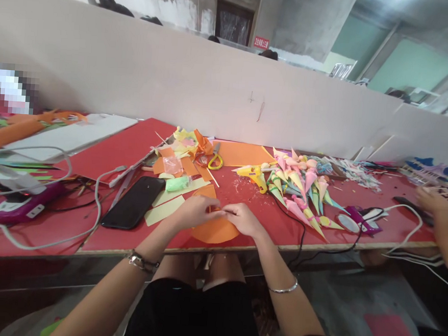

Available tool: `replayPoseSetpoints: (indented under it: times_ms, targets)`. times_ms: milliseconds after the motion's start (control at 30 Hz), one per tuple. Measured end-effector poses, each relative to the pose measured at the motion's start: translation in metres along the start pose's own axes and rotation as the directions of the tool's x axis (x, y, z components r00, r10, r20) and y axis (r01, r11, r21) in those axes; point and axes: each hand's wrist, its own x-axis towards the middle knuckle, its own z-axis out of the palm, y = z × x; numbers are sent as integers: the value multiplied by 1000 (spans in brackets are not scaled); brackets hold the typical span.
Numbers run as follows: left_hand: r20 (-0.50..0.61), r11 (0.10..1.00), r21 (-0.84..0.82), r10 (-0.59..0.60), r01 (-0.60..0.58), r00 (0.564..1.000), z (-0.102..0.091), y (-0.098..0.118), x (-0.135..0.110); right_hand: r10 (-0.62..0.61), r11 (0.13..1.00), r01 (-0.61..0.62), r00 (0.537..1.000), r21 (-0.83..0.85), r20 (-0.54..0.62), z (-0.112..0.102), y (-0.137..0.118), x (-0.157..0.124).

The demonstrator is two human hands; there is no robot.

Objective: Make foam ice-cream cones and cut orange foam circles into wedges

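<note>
My left hand (195,212) and my right hand (243,219) meet over an orange foam sheet (214,230) that lies on the red table (133,146) near its front edge. Both hands have their fingers curled and pinch the sheet's upper edge between them. A watch sits on my left wrist and a silver bangle on my right. A black phone (134,201) lies just left of my left hand. A green lump (177,183) and pale yellow paper pieces (164,210) lie beyond it.
A yellow glue gun (254,175) and a heap of coloured paper cones (303,186) lie to the right. Yellow-handled scissors (215,159) rest among paper scraps. A purple power strip (22,206) with cables sits left. Another person's hand (434,200) works at the far right.
</note>
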Motion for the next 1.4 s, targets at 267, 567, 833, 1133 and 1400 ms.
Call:
replayPoseSetpoints:
  times_ms: [267, 567, 833, 1133, 1400]
  targets:
    - [-30, 993, 93, 78, -75, 996, -2, 5, -3, -78, 976, 85, 996, -199, 43, -6, -18, 3]
    - [-37, 992, -127, 13, -18, 999, -2, 19, -15, -150, 879, 55, 975, -473, -166, 1, -37, -9]
    - [-146, 997, -72, -14, 3, 989, -22, 7, -24, -141, 890, -32, 930, -456, -340, -34, -17, -24]
    - [-211, 978, 170, 160, -125, 964, -15, 19, -14, -195, 896, 158, 980, -414, -48, -24, -39, -18]
    - [-152, 696, 671, 465, -254, 872, -17, 28, -15, -197, 862, 167, 980, -479, -11, -21, -54, -14]
